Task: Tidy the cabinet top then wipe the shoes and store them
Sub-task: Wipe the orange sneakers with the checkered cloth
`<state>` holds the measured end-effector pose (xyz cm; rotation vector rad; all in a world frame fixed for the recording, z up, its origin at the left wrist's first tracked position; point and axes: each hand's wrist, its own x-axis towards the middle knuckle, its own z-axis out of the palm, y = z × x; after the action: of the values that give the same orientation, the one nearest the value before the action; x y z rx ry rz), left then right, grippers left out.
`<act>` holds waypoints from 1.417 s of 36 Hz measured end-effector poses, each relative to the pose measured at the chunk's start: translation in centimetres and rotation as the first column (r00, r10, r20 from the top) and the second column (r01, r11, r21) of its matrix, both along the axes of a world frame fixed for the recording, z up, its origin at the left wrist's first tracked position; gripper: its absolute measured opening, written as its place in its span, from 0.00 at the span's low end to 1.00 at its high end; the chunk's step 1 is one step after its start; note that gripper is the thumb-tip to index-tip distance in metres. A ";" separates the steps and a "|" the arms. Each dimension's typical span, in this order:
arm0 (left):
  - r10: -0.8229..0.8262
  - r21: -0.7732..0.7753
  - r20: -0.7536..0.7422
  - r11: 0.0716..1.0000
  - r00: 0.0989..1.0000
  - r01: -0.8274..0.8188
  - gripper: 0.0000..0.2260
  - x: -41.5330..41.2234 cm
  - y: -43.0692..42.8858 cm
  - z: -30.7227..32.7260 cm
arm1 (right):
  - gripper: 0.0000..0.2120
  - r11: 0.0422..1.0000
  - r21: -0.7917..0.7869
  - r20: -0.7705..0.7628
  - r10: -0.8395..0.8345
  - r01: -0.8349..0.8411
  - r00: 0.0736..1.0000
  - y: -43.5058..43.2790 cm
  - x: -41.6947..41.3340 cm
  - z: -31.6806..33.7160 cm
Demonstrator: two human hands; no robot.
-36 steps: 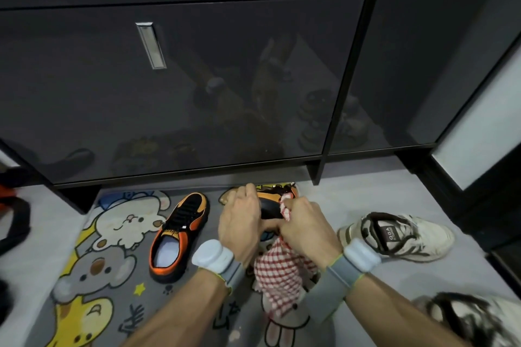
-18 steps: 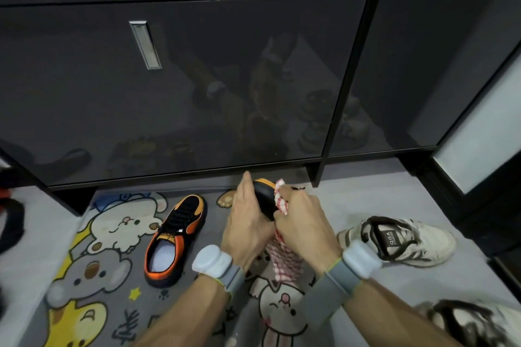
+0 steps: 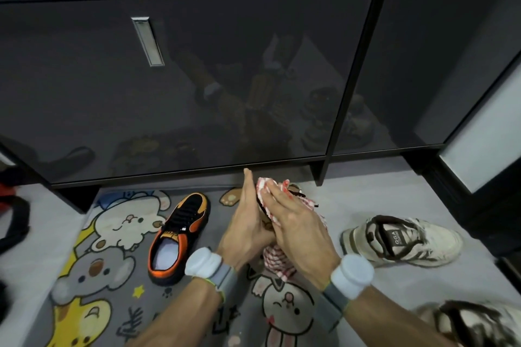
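Note:
My left hand (image 3: 248,222) grips an orange and black shoe (image 3: 266,221), held upright above the mat and almost wholly hidden between my hands. My right hand (image 3: 298,225) presses a red and white checked cloth (image 3: 265,191) flat against that shoe; the cloth's tail (image 3: 277,263) hangs below my hands. The matching orange and black shoe (image 3: 180,236) lies on the mat to the left. A white and brown sneaker (image 3: 400,239) rests on the floor to the right, and another (image 3: 473,324) sits at the bottom right corner.
A dark shoe cabinet (image 3: 225,79) with a metal handle (image 3: 148,41) fills the view ahead, its lower edge just beyond my hands. A grey cartoon-animal mat (image 3: 112,256) covers the floor. Dark objects (image 3: 14,220) lie at the left edge.
I have lifted the shoe from lying on the mat to upright. My right hand has opened flat over the cloth and moved up over the shoe's top.

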<state>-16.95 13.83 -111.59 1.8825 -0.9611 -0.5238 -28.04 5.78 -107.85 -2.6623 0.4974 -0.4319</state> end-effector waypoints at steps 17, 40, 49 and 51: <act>0.016 0.027 0.040 1.000 0.999 -0.017 0.45 1.7 0.2 0.6 | 0.28 0.999 0.003 -0.193 0.043 -0.043 0.980 0.4 1.4 2.0; 0.110 0.040 -0.125 0.994 0.986 -0.106 0.33 2.5 1.9 1.0 | 0.29 0.979 -0.064 -0.085 0.190 -0.196 0.978 -0.4 4.0 0.4; 0.110 0.087 -0.122 0.991 0.986 -0.099 0.37 3.4 3.4 0.5 | 0.26 0.993 -0.080 -0.233 0.069 -0.090 0.970 -3.5 4.1 -0.7; 0.115 0.095 -0.121 0.990 0.986 -0.104 0.38 3.4 3.4 0.5 | 0.25 0.997 -0.057 -0.212 0.042 -0.055 0.976 -2.9 4.1 -0.4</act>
<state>-13.53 17.23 -111.11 1.9432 -0.7576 -0.6203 -23.95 2.86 -108.26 -2.7897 0.4870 -0.1529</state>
